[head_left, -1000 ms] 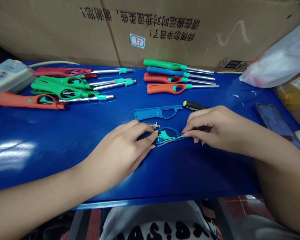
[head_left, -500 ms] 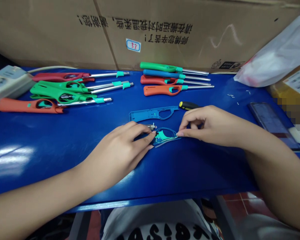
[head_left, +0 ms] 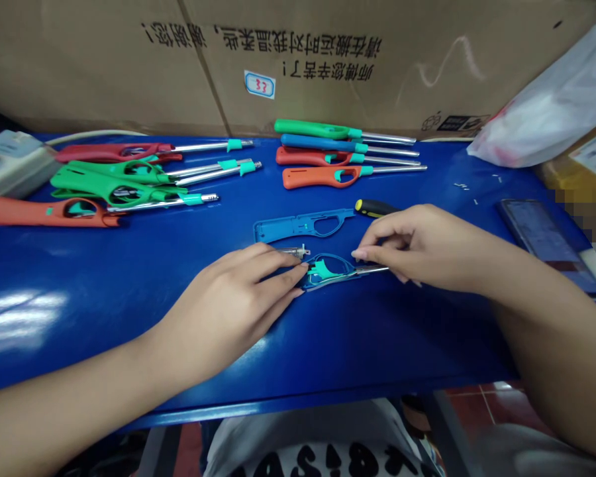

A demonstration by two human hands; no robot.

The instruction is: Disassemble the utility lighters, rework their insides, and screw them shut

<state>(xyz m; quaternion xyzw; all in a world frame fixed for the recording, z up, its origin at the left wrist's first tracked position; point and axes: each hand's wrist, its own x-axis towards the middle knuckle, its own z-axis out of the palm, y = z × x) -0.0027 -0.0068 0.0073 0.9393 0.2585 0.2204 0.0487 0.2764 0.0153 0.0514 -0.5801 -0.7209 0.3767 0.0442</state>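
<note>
An opened blue lighter half (head_left: 330,271) with a teal trigger lies on the blue table (head_left: 129,278) in front of me. My left hand (head_left: 233,308) rests flat over its handle end, fingers pressing it down beside a small metal part (head_left: 298,252). My right hand (head_left: 417,245) is pinched, fingers closed by the metal tube (head_left: 372,270) at the lighter's front end. The other blue shell half (head_left: 305,226) lies just behind, empty.
A black and yellow screwdriver (head_left: 375,208) pokes out behind my right hand. Assembled long lighters lie in two groups, at the back left (head_left: 114,185) and back middle (head_left: 338,152). Cardboard boxes (head_left: 302,59) wall the rear. A phone (head_left: 536,232) and plastic bag (head_left: 546,119) sit right.
My right hand has shifted slightly right along the tube, which now shows under its fingers. My left hand stays pressed on the lighter half.
</note>
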